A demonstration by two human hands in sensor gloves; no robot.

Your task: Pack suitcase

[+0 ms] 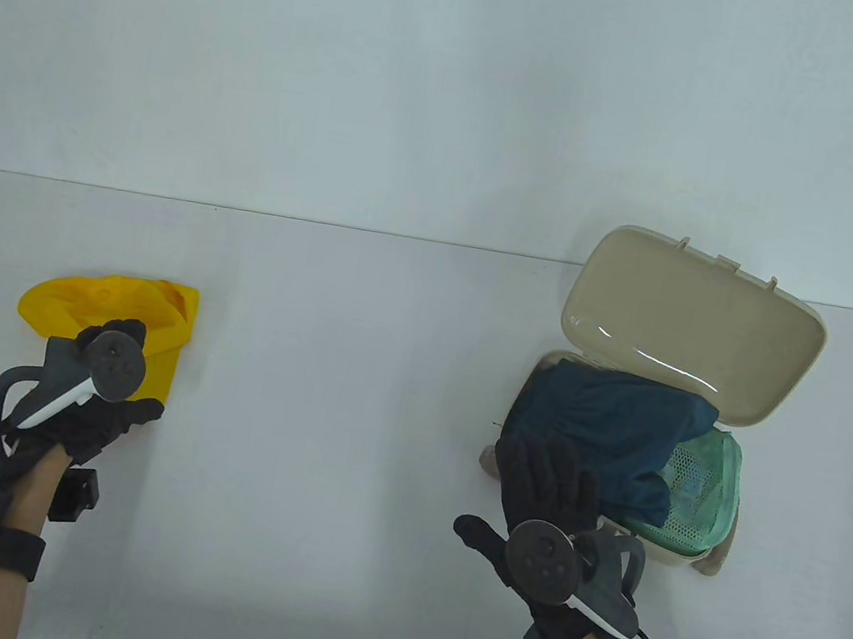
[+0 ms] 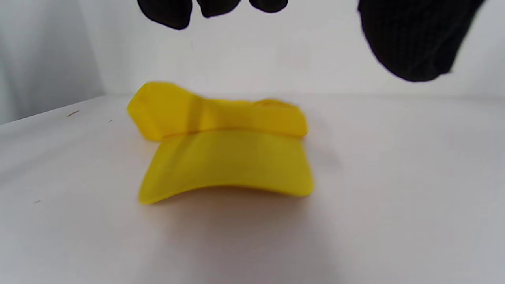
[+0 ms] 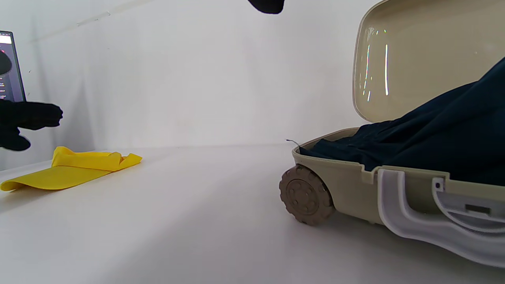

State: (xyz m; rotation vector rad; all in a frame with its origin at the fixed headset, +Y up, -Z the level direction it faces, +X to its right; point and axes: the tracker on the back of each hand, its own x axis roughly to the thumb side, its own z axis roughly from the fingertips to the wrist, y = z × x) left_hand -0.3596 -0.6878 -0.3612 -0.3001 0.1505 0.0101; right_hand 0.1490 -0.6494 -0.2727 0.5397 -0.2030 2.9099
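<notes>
Suitcase [image 1: 711, 558] open, left hand [image 1: 90, 397] spread above visor [image 1: 69, 298]

Plastic shell, soft cloth

Suitcase [image 1: 737, 382] lid's glossy beige plastic; visor [image 1: 108, 304] is matt yellow fabric, gloves black knit.

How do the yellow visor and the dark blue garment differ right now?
The yellow visor lies flat on the bare table, outside the suitcase; the dark blue garment is bunched up inside it. The left hand hovers above the visor; the right hand lies over the garment. Both are soft fabric.
</notes>
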